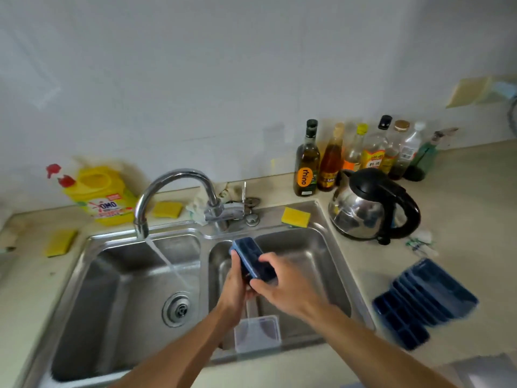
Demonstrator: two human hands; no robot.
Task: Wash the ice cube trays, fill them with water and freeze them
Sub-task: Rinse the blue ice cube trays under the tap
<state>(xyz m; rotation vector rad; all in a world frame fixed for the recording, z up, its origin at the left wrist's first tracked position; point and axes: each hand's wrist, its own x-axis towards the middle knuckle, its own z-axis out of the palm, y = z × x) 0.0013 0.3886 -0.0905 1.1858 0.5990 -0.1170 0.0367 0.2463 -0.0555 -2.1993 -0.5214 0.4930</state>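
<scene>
Left hand (237, 287) and right hand (282, 281) both clasped blue ice cube tray (250, 254) above right basin (307, 247); tap stream (167, 264) fell in left basin (98, 303); should shift tray under stream, rinse every cell; other trays (425, 298) on bench (461, 219).

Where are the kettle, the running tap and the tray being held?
kettle (355, 211): head view, shiny steel body.
tap (179, 175): head view, top of curved spout.
held ice cube tray (247, 253): head view, blue upper face.

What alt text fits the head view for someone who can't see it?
The left hand and right hand hold a blue ice cube tray over the right sink basin while the faucet runs into the left basin. More blue trays lie on the counter near a kettle.
</scene>
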